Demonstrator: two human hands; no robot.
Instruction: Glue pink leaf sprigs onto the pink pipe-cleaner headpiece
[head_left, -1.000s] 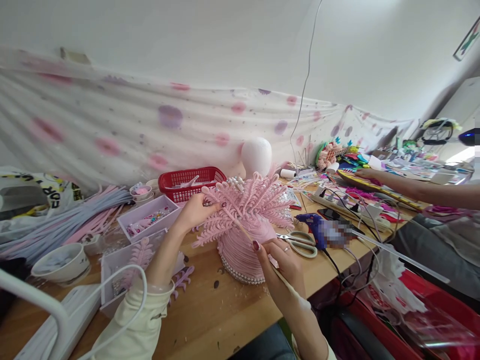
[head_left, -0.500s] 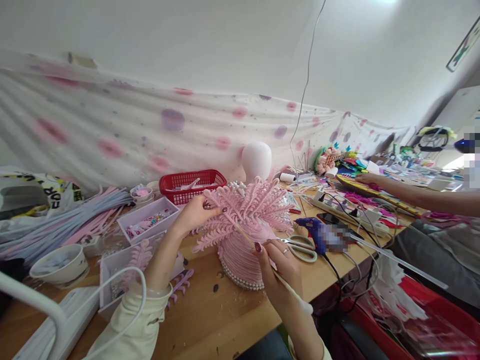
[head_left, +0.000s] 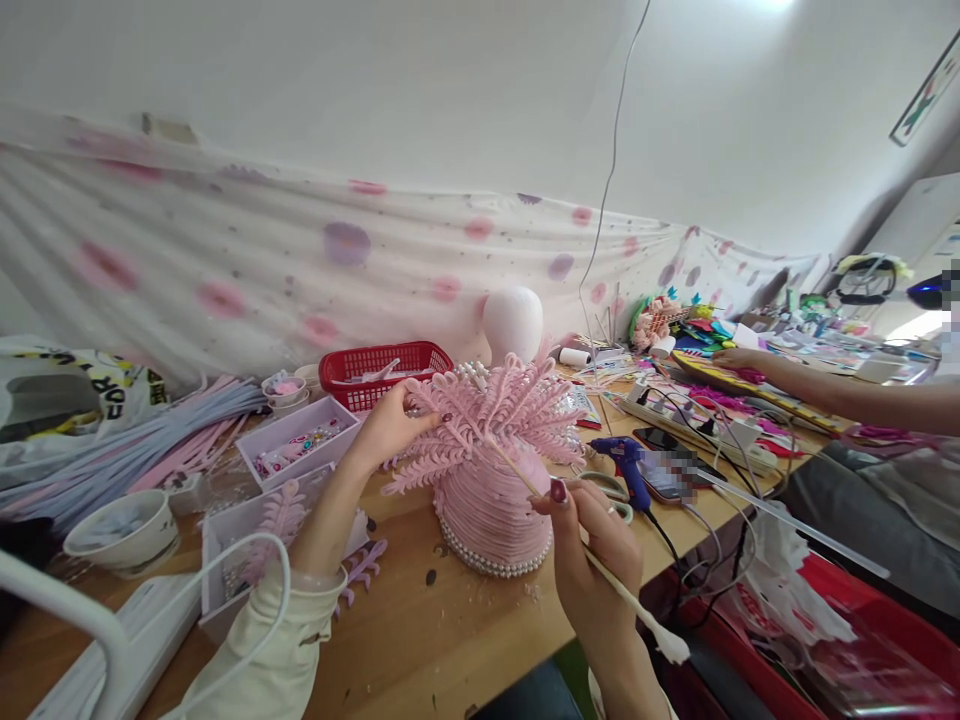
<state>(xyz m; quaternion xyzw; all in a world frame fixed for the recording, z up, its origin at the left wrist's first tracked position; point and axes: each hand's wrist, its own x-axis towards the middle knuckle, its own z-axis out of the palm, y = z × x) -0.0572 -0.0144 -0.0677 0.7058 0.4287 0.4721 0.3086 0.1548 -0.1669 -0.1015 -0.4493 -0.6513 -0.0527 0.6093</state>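
A pink domed headdress (head_left: pixel 491 510) stands on the table, its lower edge trimmed with pearls. Leafy fronds of pink chenille stems (head_left: pixel 517 395) fan out from its top. At the left side, my left hand (head_left: pixel 394 425) pinches one of these pink chenille fronds (head_left: pixel 429 405) between thumb and fingers. My right hand (head_left: pixel 600 540), in front and to the right, grips a thin wooden stick (head_left: pixel 516 468) like a pen. The stick's far tip reaches the base of the fronds; whether it touches cannot be made out. Its near end carries a whitish lump.
Behind the headdress stands a white foam head (head_left: pixel 513 325). A red basket (head_left: pixel 384 362) and lilac boxes (head_left: pixel 298 440) lie to the left. Right of it are scissors (head_left: pixel 609 482), a blue glue gun (head_left: pixel 630 465), a phone and cables. Another person's arm (head_left: pixel 817 385) reaches in from the right.
My right hand has moved right and toward me, drawing the stick back a little along the dome and uncovering more of it. My left hand stays about where it was.
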